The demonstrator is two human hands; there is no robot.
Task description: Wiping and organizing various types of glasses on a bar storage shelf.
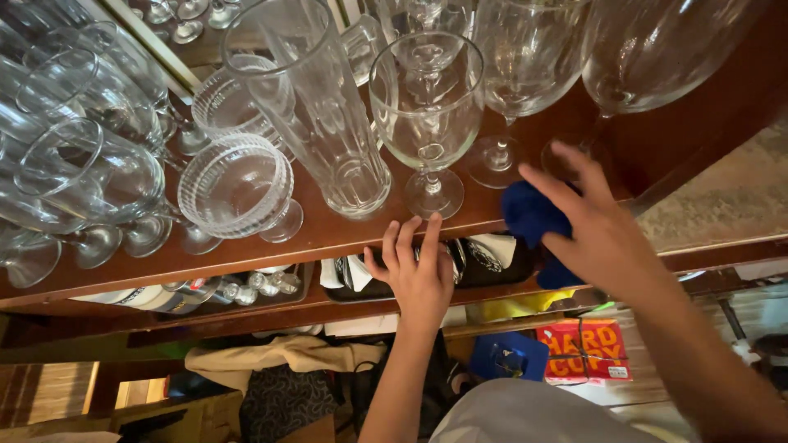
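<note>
Two hands: right (603,234) presses soft blue cloth (529,215); left (419,275) open on wooden shelf (328,234).

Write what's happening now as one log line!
left hand: fingers on shelf edge | right hand: holds blue cloth on shelf | nearest: wine glass, tall glass

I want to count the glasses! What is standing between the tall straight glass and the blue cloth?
In the head view, two stemmed wine glasses stand on the wooden shelf between the tall straight glass and the blue cloth under the right hand.
</note>
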